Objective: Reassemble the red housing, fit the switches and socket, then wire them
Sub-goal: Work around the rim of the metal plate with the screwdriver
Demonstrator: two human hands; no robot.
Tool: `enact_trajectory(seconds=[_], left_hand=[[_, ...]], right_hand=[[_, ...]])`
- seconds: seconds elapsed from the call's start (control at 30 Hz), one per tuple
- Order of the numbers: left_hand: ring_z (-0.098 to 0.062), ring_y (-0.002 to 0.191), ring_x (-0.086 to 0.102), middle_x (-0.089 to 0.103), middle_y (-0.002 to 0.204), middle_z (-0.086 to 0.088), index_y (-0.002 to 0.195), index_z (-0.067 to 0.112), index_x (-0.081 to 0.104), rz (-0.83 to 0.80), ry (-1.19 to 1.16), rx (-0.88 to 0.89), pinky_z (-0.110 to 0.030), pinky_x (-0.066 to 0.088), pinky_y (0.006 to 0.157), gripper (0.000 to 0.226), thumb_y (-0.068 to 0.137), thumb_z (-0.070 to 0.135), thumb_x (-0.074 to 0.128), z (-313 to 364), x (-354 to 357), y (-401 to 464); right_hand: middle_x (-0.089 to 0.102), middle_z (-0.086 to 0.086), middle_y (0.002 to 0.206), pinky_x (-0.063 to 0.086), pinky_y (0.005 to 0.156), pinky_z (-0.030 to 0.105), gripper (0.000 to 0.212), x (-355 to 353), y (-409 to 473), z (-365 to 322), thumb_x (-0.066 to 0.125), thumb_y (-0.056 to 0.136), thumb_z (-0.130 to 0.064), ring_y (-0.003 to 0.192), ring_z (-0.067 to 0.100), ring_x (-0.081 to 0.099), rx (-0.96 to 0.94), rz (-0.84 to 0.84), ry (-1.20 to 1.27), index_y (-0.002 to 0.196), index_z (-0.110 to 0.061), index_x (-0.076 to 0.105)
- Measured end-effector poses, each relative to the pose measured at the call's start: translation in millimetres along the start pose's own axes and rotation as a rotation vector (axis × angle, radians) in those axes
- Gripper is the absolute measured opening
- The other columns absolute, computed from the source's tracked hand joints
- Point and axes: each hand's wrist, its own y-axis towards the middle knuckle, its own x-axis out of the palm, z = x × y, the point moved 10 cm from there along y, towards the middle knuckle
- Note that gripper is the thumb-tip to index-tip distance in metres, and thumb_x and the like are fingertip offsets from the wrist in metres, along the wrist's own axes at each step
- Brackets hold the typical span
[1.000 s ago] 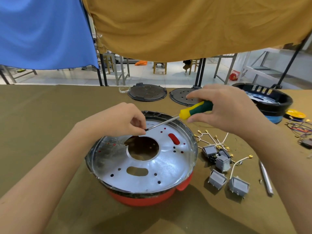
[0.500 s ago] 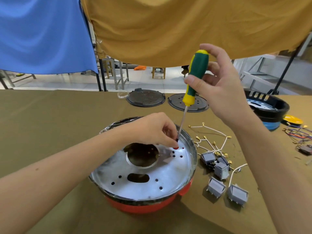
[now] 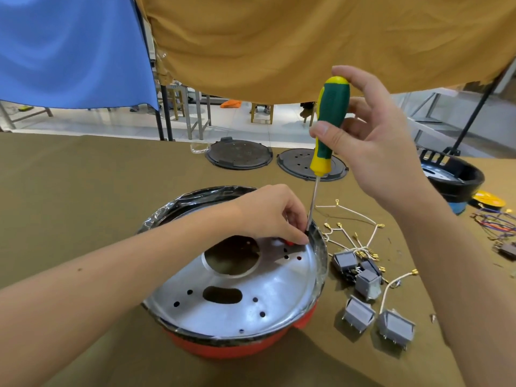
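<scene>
The red housing [image 3: 240,349] sits on the brown table with a silver perforated metal plate [image 3: 268,291] on top. My right hand [image 3: 371,146] holds a green and yellow screwdriver [image 3: 331,118] nearly upright, its tip down at the plate's far right rim. My left hand [image 3: 275,215] pinches at that tip, fingers closed on something small that stays hidden. Several grey switches [image 3: 358,314] lie to the right of the housing, with white wires [image 3: 351,236] ending in brass terminals.
Two dark round covers [image 3: 238,153] [image 3: 296,160] lie at the table's far edge. A black housing [image 3: 458,177] stands at the far right, with a yellow disc [image 3: 490,199] and coloured wires [image 3: 499,223] beside it. Blue and tan cloths hang overhead.
My right hand swung the screwdriver from nearly level to upright and raised it. My left hand moved right along the plate to the far right rim, staying at the tip.
</scene>
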Motion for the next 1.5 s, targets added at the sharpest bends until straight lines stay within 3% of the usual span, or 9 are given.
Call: enact_trajectory(seconds=[0.1, 0.33, 0.47, 0.77, 1.1, 1.23, 1.33, 1.43, 1.5], left_hand=[[0.005, 0.055, 0.057, 0.063, 0.059, 0.021, 0.079, 0.019, 0.074, -0.017, -0.028, -0.014, -0.015, 0.047, 0.062, 0.011, 0.084, 0.027, 0.078, -1.8, -0.4, -1.2], [-0.002, 0.060, 0.059, 0.070, 0.070, 0.007, 0.080, 0.020, 0.074, -0.016, -0.039, -0.013, -0.025, 0.051, 0.066, 0.010, 0.085, 0.028, 0.077, -2.5, -2.0, -4.6], [0.002, 0.056, 0.058, 0.068, 0.064, 0.013, 0.081, 0.020, 0.074, -0.009, -0.072, -0.040, -0.013, 0.046, 0.059, 0.009, 0.085, 0.028, 0.076, -5.2, -3.3, -4.0], [0.003, 0.052, 0.055, 0.065, 0.059, 0.014, 0.079, 0.020, 0.074, -0.024, -0.017, -0.045, -0.010, 0.042, 0.055, 0.010, 0.086, 0.027, 0.076, -6.2, 0.3, -3.0], [-0.005, 0.065, 0.062, 0.071, 0.071, 0.006, 0.076, 0.020, 0.076, 0.057, 0.041, -0.021, -0.031, 0.054, 0.073, 0.008, 0.082, 0.025, 0.079, 0.3, -2.3, -9.7], [-0.006, 0.079, 0.063, 0.069, 0.082, 0.011, 0.089, 0.025, 0.075, -0.009, 0.159, -0.049, -0.038, 0.054, 0.082, 0.008, 0.085, 0.032, 0.075, -0.2, -12.6, -19.4], [-0.008, 0.106, 0.053, 0.053, 0.106, 0.021, 0.116, 0.038, 0.060, -0.176, 0.335, -0.165, -0.034, 0.047, 0.090, 0.036, 0.085, 0.055, 0.067, -18.1, -6.6, -37.6], [-0.010, 0.120, 0.033, 0.034, 0.126, 0.016, 0.132, 0.050, 0.040, -0.298, 0.364, -0.238, -0.036, 0.038, 0.101, 0.057, 0.082, 0.062, 0.066, -29.0, 9.8, -57.7], [-0.012, 0.125, 0.027, 0.028, 0.131, 0.013, 0.135, 0.057, 0.033, -0.312, 0.341, -0.242, -0.037, 0.033, 0.107, 0.060, 0.084, 0.058, 0.065, -29.9, 14.8, -63.5]], right_hand=[[0.059, 0.022, 0.111, 0.057, 0.084, 0.045, 0.055, -2.2, 0.7, 0.2, 0.068, 0.090, -0.005, 0.096, 0.041, 0.061, -0.008, 0.002, -0.010, 0.136, -0.026, 0.045], [0.060, 0.011, 0.105, 0.058, 0.085, 0.047, 0.052, -1.3, 1.9, -0.8, 0.068, 0.089, -0.009, 0.097, 0.042, 0.064, -0.025, 0.007, 0.009, 0.130, -0.033, 0.047], [0.059, 0.010, 0.103, 0.057, 0.085, 0.048, 0.053, -4.0, 3.0, 0.2, 0.068, 0.088, -0.009, 0.096, 0.044, 0.062, -0.035, 0.019, 0.008, 0.130, -0.034, 0.047], [0.059, 0.017, 0.107, 0.058, 0.083, 0.046, 0.052, 1.0, 1.5, 3.2, 0.068, 0.089, -0.008, 0.095, 0.044, 0.062, -0.030, 0.007, -0.004, 0.130, -0.033, 0.047], [0.057, 0.024, 0.114, 0.058, 0.086, 0.048, 0.056, 20.2, -2.0, -8.2, 0.064, 0.091, -0.001, 0.096, 0.046, 0.062, -0.045, -0.181, 0.048, 0.138, -0.022, 0.043], [0.054, 0.029, 0.117, 0.057, 0.089, 0.044, 0.054, 26.2, -3.9, -16.5, 0.062, 0.089, -0.003, 0.101, 0.048, 0.058, -0.076, -0.254, 0.057, 0.135, -0.024, 0.043], [0.057, 0.025, 0.117, 0.057, 0.087, 0.032, 0.054, 22.9, -4.0, -17.3, 0.060, 0.089, -0.002, 0.099, 0.036, 0.065, -0.072, -0.287, 0.065, 0.136, -0.024, 0.043], [0.055, 0.021, 0.112, 0.059, 0.082, 0.043, 0.055, 19.8, -2.0, -16.8, 0.066, 0.087, -0.008, 0.093, 0.039, 0.062, -0.082, -0.256, -0.048, 0.133, -0.031, 0.046], [0.054, 0.003, 0.102, 0.056, 0.076, 0.050, 0.053, 18.7, -0.7, -18.0, 0.072, 0.085, -0.019, 0.084, 0.037, 0.058, -0.119, -0.198, -0.202, 0.130, -0.032, 0.047]])
